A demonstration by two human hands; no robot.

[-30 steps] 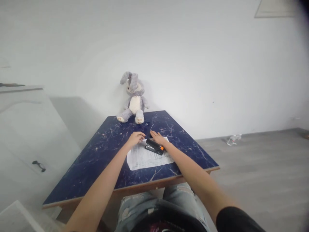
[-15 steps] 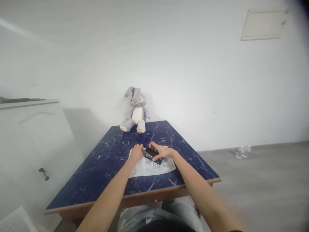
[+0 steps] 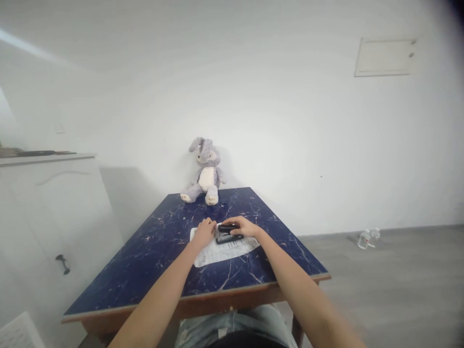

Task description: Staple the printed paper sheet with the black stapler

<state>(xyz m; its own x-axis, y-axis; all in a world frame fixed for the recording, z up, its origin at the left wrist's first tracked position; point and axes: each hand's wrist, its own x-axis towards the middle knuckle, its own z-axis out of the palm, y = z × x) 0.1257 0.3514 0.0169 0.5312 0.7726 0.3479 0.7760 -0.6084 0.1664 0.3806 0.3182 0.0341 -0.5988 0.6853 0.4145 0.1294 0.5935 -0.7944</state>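
A black stapler (image 3: 229, 238) lies over a printed sheet of paper (image 3: 221, 253) on the table, its jaw end toward my left hand. My right hand (image 3: 243, 226) is closed around it from the right, fingers along the far side and thumb on the near side. At the sheet's upper left edge, my left hand (image 3: 205, 232) holds the paper with bent fingers close together, right beside the stapler's front end. Exactly how those fingertips grip the edge is hard to see.
A grey plush rabbit (image 3: 208, 176) sits at the far end of the blue marbled table (image 3: 155, 251), against the white wall. To the left stands a white cabinet (image 3: 47, 208). Clear plastic items (image 3: 367, 238) lie on the floor at right.
The stapler has turned in my right hand and now lies more sideways across the sheet. The paper has rotated slightly with it. My left hand stays at the paper's edge.
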